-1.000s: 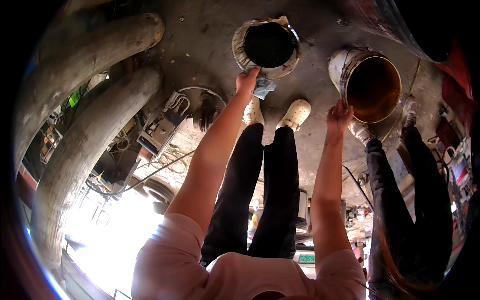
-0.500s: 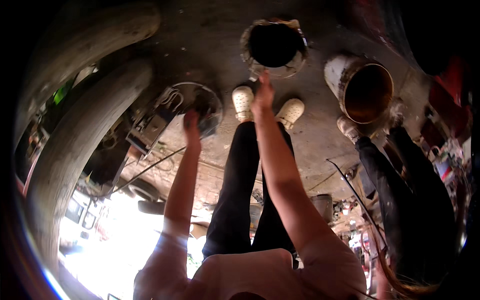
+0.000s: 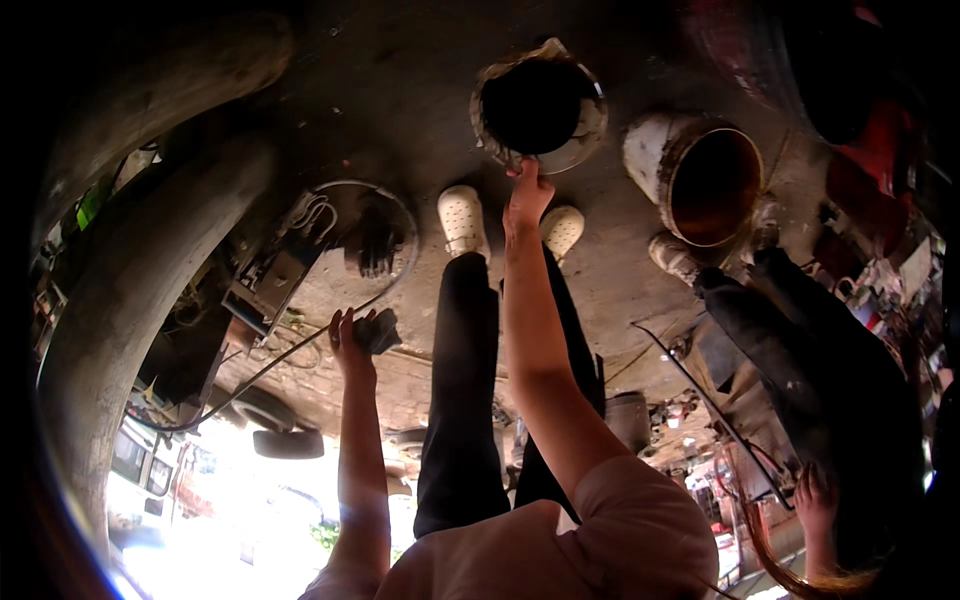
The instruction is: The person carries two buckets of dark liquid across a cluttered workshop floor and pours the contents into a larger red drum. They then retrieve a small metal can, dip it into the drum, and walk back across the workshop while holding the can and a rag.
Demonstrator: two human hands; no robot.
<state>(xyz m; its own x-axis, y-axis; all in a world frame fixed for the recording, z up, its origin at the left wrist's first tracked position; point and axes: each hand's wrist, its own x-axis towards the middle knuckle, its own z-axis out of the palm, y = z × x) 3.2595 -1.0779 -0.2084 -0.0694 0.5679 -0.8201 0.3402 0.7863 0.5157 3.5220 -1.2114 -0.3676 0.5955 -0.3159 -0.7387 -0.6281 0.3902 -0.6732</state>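
The right hand (image 3: 528, 195) grips a black-mouthed bucket (image 3: 590, 130), top centre; the left hand (image 3: 351, 348) clutches a rag (image 3: 378, 332). A brown-lined bucket (image 3: 652, 160) sits upper right.

The person wears a plain, pale pinkish shirt (image 3: 480, 555) of soft cloth, its short, loose sleeve (image 3: 640, 510) leaving the elbow uncovered; the left hand (image 3: 352, 342) and right hand (image 3: 530, 196) are bare. Long black trousers (image 3: 462, 400) run down the legs to cream-coloured clogs (image 3: 461, 218), round-toed and dotted over the top with small dark holes.
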